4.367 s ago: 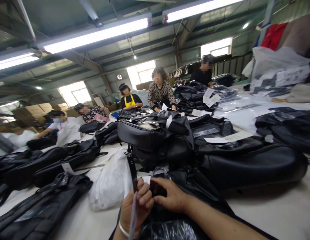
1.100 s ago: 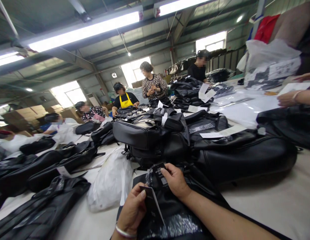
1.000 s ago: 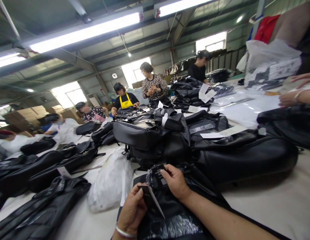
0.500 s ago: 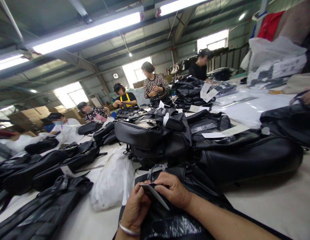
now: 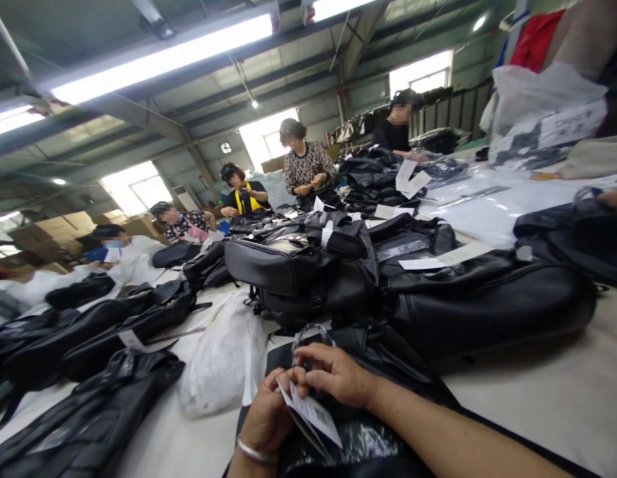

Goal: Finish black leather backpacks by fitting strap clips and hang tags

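Note:
In the head view, my left hand, with a silver bangle at the wrist, pinches a folded paper hang tag by its upper end. Printed white faces of the tag hang open below the fingers. My right hand meets the left fingertips at the top of the tag, its thumb and forefinger drawn together; what lies between them is too small to make out. Both hands are above a black backpack lying on the table. Clear plastic wraps its top handle, and more shiny plastic covers the part under my wrists.
Stacked black backpacks with paper tags stand just beyond my hands. At left are a white plastic bag and more black bags. Several people work across the table. Another person's hand shows at the right edge.
The tag has turned from its dark side to its printed white faces and now hangs lower from my left fingers. My right hand has shifted from the tag's edge to its top.

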`<state>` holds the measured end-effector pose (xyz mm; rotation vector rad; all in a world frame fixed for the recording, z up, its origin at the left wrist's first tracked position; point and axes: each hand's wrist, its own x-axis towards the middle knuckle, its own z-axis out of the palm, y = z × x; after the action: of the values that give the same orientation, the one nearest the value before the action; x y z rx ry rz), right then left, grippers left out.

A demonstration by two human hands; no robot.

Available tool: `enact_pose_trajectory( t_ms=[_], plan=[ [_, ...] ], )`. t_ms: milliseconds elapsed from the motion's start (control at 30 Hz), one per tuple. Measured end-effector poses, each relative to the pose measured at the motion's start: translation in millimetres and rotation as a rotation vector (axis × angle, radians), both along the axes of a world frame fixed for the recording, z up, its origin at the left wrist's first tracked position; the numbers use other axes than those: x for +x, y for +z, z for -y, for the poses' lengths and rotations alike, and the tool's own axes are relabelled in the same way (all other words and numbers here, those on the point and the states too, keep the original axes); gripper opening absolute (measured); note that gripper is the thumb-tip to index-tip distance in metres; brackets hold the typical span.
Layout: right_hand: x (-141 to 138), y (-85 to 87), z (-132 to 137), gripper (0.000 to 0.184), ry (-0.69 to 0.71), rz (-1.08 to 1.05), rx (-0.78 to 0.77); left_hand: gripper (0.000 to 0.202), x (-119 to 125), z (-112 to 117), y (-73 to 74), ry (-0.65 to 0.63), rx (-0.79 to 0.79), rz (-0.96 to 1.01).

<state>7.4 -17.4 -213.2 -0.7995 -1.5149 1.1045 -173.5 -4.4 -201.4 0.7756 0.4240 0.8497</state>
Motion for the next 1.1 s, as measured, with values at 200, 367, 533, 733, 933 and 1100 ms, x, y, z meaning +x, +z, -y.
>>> enact_pose_trajectory(
  t_ms=[200, 367, 533, 733, 933, 1100],
  plan=[
    [1, 5.9, 1, 0.019, -0.025, -0.005, 0.002, 0.024, 0, 1, -0.8, -0.009, -0.020, -0.028],
    [-1, 4.4, 0, 0.015, -0.031, -0.032, -0.031, 0.023, -1, 1, -0.7, -0.012, -0.038, -0.031],
    [0, 7.1, 0, 0.011, -0.047, -0.087, -0.052, 0.021, -2, 0, -1.8, -0.029, -0.048, -0.044],
    [5, 14.9, -6, 0.022, -0.039, -0.553, -0.286, 0.024, -4, -1, -4.6, -0.059, -0.045, -0.064],
    [16, 33.7, -6, 0.020, 0.037, -1.064, -0.420, 0.027, 0, -1, -5.8, -0.065, -0.049, -0.105],
    [19, 47.3, -3, 0.019, 0.084, -1.157, -0.381, 0.029, 10, 1, -0.2, -0.110, -0.040, -0.198]
  ],
)
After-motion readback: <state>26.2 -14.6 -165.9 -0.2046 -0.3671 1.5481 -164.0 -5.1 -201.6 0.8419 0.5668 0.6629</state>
